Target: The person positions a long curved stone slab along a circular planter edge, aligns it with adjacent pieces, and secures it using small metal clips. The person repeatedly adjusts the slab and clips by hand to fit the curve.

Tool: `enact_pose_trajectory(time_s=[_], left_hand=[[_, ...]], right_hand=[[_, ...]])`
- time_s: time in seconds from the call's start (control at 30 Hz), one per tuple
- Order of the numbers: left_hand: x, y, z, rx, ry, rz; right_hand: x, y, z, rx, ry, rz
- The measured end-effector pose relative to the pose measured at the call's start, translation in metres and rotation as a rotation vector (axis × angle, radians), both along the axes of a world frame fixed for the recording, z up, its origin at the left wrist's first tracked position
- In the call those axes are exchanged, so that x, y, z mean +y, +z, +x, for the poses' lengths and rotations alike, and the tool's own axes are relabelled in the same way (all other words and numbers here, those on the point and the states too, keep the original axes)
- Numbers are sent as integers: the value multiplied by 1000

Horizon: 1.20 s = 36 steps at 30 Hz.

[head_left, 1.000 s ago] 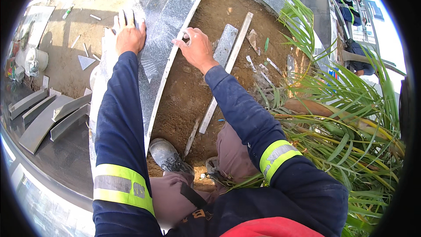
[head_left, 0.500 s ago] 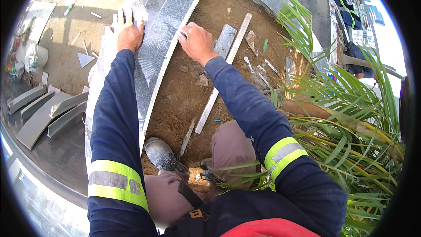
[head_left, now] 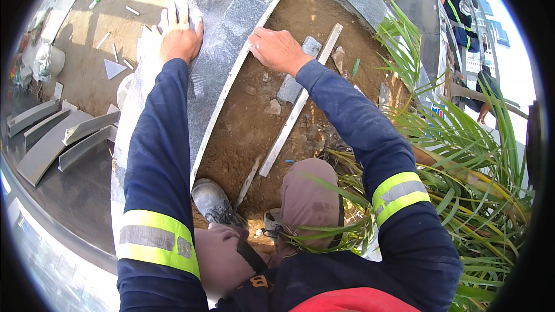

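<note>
Grey curved stone slabs (head_left: 215, 72) with pale dust and scratch marks run along the top of a low wall before me. My left hand (head_left: 180, 39) rests on the slab's outer side, fingers spread and pointing away. At the inner edge of the slab, my right hand (head_left: 277, 50) is closed, with its fingers bent and pressed together against the rim. Whatever its fingertips may hold is hidden. Below the right wrist, on brown soil (head_left: 231, 133), lie a grey stone offcut (head_left: 299, 69) and a long pale strip (head_left: 300, 101).
Palm fronds (head_left: 462, 190) crowd the right side, near my right arm. Curved grey stone pieces (head_left: 55, 144) stand and lie on a dark surface at left. Beyond them are a white bucket (head_left: 49, 62) and a triangular offcut (head_left: 114, 69). Another person (head_left: 488, 89) is at far right.
The whole view has shifted, so slab and hands appear farther right. Both hands keep about the same places on the slab. The person at far right has changed position.
</note>
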State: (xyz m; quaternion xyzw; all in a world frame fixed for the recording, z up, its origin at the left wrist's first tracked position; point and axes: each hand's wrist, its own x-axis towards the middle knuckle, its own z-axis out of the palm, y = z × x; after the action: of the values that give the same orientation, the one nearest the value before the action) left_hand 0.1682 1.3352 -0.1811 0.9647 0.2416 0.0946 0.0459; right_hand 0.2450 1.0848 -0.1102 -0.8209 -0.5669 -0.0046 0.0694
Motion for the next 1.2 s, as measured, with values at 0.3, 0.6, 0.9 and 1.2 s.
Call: enact_pose_trajectory(time_s=[0.3, 0.6, 0.9, 1.2], left_hand=[[-1, 0, 2, -15, 1, -10], [1, -1, -1, -45, -12, 11], [0, 6, 0, 21, 2, 19], [-1, 8, 3, 72, 13, 0]], right_hand=[[7, -2, 14, -32, 83, -63], [16, 12, 4, 106, -33, -160], [13, -4, -11, -45, 36, -33], [24, -9, -6, -17, -174, -127]])
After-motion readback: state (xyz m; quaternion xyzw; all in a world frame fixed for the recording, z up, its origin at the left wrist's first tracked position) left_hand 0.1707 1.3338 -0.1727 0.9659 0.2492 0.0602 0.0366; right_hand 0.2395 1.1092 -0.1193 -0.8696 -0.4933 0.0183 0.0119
